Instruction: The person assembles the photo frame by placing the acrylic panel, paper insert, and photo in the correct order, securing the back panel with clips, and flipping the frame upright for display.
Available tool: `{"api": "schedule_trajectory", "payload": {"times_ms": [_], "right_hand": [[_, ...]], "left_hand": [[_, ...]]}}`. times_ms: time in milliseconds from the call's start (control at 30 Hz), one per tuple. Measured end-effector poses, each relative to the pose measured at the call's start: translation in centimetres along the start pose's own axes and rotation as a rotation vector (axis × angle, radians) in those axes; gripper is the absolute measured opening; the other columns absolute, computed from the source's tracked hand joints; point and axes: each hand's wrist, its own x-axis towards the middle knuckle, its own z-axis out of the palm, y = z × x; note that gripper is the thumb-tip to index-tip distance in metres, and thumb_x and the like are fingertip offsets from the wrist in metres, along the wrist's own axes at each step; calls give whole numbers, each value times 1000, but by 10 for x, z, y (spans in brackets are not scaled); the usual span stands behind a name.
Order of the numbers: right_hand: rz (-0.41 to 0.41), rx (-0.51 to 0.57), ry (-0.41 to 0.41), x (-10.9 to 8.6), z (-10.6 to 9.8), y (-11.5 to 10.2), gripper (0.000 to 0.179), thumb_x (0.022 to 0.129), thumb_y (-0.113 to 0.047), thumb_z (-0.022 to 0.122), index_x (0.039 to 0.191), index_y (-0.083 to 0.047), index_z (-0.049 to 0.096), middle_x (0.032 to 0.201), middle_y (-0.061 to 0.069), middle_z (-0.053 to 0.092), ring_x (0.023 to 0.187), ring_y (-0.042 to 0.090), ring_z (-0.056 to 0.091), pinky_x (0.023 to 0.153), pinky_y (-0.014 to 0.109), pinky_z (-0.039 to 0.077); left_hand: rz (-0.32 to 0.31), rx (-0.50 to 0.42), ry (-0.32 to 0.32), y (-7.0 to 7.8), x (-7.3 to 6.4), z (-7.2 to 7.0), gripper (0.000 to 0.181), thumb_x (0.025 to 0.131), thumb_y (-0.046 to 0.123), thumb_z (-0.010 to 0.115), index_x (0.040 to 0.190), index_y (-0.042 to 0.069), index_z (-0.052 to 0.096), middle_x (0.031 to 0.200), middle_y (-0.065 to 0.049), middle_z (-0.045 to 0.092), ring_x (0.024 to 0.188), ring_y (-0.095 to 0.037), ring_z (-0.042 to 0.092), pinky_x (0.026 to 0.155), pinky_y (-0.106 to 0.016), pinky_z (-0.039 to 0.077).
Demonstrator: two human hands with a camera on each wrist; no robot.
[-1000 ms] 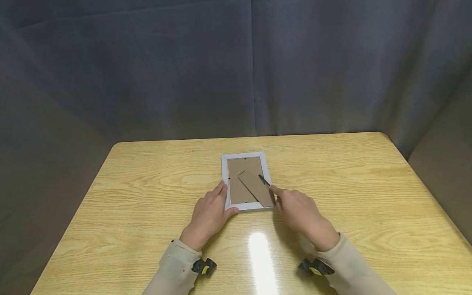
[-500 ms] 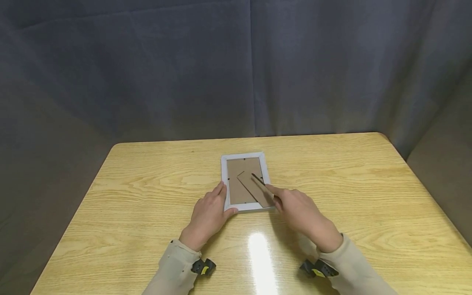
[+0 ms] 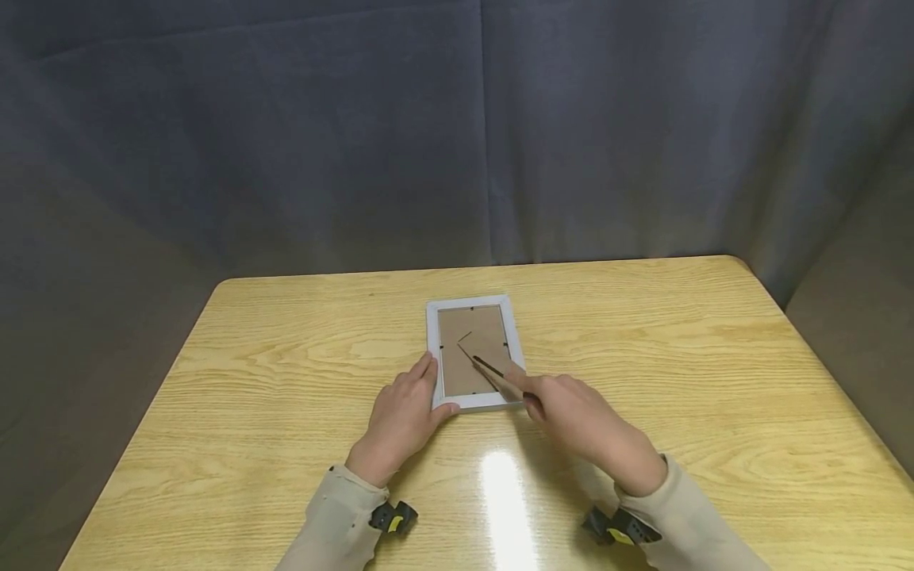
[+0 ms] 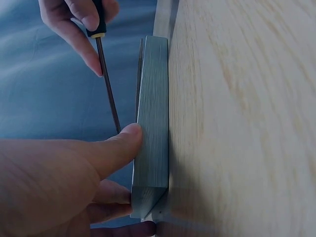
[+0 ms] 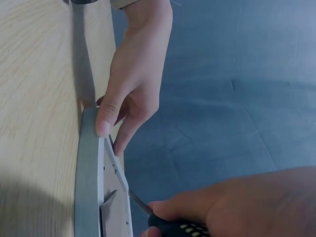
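Note:
A picture frame (image 3: 517,342) with a pale grey border lies face down, its brown backboard (image 3: 455,370) and slanted easel stand (image 3: 488,346) upward. My left hand (image 3: 400,412) holds the frame's near left corner, thumb along the near edge and fingers at the left side. In my right hand (image 3: 581,416) is a screwdriver (image 4: 107,81); its dark handle (image 5: 180,227) is gripped with the index finger stretched forward. The thin shaft points left over the lower part of the backboard. Whether its tip touches anything, I cannot tell. Small dark tabs (image 3: 506,344) line the backboard's edges.
The frame rests on a light wood-grain table (image 3: 286,373), which has a bright reflection near its front. Dark grey curtain (image 3: 343,143) hangs behind and beside the table. A black strap device (image 3: 394,518) sits at each wrist.
The screwdriver's tip has swung from the backboard's right edge leftward and nearer, across the easel stand. The right hand has turned slightly. My left hand and the frame stay nearly in place.

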Motion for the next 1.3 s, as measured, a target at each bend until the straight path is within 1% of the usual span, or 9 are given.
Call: {"api": "schedule_trajectory", "payload": {"times_ms": [67,133,267,333,500,667,800,1033,1300], "right_hand": [[4,-5,-8,-1,-1,-1,41,97,-2,51,134,-13,67,58,-4,35,51,9,32,48,22,29],[6,-4,-16,-2,-1,-2,41,97,-2,51,132,-13,68,58,-4,34,51,10,31,47,22,29],[5,-3,-35,-5,-2,-5,43,96,-1,49,133,-15,68,56,-6,32,51,9,28,47,21,27],[1,-1,-45,-6,-2,-6,47,95,-1,49,136,-16,67,55,-7,30,50,8,26,47,21,25],[-19,-9,-70,-11,-6,-9,48,94,0,48,136,-15,66,54,-8,27,50,7,22,46,20,23],[-41,-18,-90,-16,-10,-12,44,96,-2,48,134,-13,67,52,-9,25,49,7,20,45,19,21],[-57,-31,-98,-18,-12,-13,43,96,-2,50,134,-14,68,54,-10,25,50,6,21,45,20,21],[-44,-35,-127,-21,-16,-14,43,98,-2,50,135,-15,67,55,-10,25,51,7,21,46,20,21],[-45,-60,-124,-22,-15,-13,44,97,-2,51,134,-18,68,57,-10,27,53,8,21,46,21,20]], "left_hand": [[0,-2,-3,0,0,0,78,90,41,74,146,-6,48,158,-21,42,126,-42,60,99,-53,53],[1,-1,-4,0,0,0,78,90,41,74,146,-6,48,158,-21,42,126,-42,60,99,-53,53],[5,-3,1,0,0,0,78,90,41,74,146,-6,48,158,-21,42,126,-42,60,99,-53,53],[7,-3,3,0,0,0,78,90,41,74,146,-6,48,158,-21,42,126,-42,60,98,-53,53],[5,-4,2,0,0,0,78,90,42,74,146,-6,48,158,-21,42,126,-42,60,98,-53,53],[2,-2,3,0,0,0,78,90,42,74,146,-6,49,158,-21,43,126,-42,60,97,-54,53],[2,1,7,0,-1,0,78,90,42,75,146,-6,49,158,-21,43,126,-42,60,97,-54,53],[-1,4,0,0,0,0,78,90,42,74,146,-6,48,158,-21,43,126,-42,60,98,-53,53],[-5,-7,-5,0,0,-1,79,90,42,74,147,-5,48,158,-21,42,128,-42,59,99,-53,53]]}}
